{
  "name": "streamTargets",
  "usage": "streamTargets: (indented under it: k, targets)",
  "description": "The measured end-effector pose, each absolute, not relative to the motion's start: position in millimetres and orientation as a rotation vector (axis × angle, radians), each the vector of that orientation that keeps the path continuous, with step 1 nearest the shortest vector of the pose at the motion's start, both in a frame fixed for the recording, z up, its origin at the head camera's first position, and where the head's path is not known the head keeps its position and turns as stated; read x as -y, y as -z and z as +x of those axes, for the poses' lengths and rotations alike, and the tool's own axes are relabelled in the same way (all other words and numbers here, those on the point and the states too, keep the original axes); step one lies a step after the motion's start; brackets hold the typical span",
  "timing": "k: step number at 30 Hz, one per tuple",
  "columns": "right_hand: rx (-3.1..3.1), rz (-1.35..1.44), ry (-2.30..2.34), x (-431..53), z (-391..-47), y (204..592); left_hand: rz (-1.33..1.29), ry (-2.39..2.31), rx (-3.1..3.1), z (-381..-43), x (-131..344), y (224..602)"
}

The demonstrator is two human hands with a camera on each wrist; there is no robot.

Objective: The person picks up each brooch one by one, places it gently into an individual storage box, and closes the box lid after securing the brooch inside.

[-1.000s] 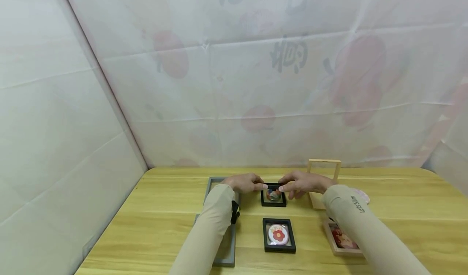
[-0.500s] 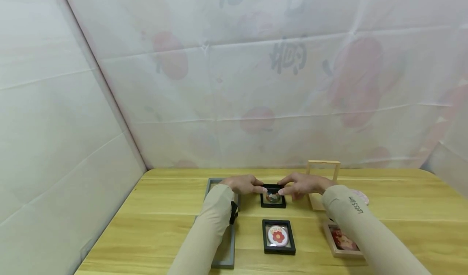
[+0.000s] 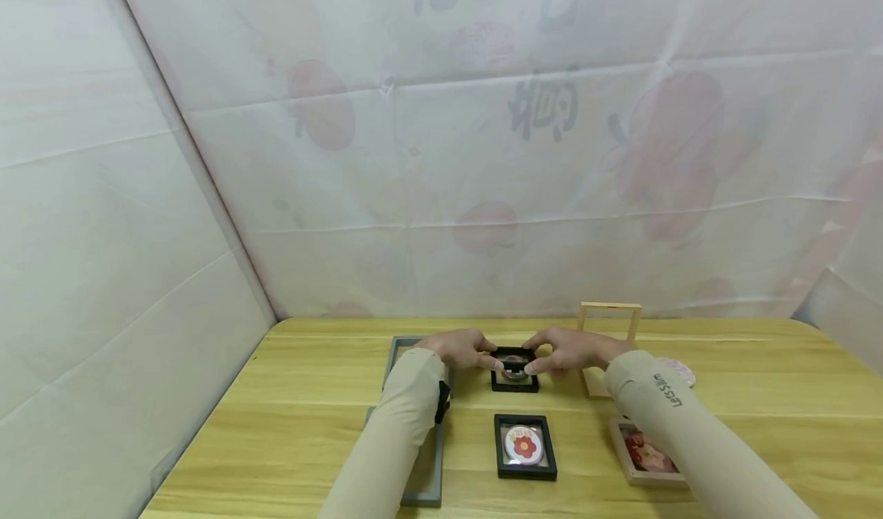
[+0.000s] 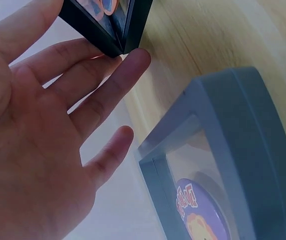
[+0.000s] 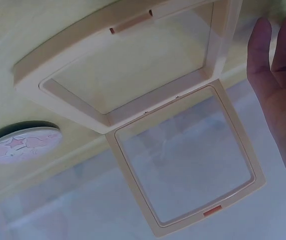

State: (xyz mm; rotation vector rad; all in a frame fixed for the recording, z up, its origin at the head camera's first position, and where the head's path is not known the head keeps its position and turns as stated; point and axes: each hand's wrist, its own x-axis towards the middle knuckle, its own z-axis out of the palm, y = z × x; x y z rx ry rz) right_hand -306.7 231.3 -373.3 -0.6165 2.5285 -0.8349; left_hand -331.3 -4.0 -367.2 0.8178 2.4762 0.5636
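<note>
A black display frame [image 3: 514, 387] with a round badge inside stands at the far middle of the table, its lid tilted partway over its base. My left hand [image 3: 464, 349] holds the lid's left side between thumb and fingers, and my right hand [image 3: 571, 349] holds its right side. In the left wrist view the two halves of the black frame [image 4: 113, 44] form a narrow V, with the left hand [image 4: 42, 130] at its corner. Only part of the right hand [image 5: 280, 85] shows in the right wrist view; its fingertips are cut off.
Nearer me lies a closed black frame [image 3: 500, 446] with a flower badge [image 3: 524, 446]. Grey frames [image 3: 438, 469] lie left, partly under the left arm. To the right are an open beige frame [image 5: 32, 75], a loose pink badge [image 5: 25, 145] and a pinkish frame [image 3: 624, 458].
The black frame's lid has swung down toward me, held at both sides by my hands. Both hands have shifted only slightly; the other frames have stayed put.
</note>
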Motion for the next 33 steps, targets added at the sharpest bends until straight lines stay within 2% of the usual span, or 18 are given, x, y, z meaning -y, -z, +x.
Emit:
streamTargets:
  k: [33]
  targets:
    - [-2.728,-0.633,0.579,-216.2,-300.5,374.5,0.747,-0.566,-2.565,-324.7,1.3,372.4]
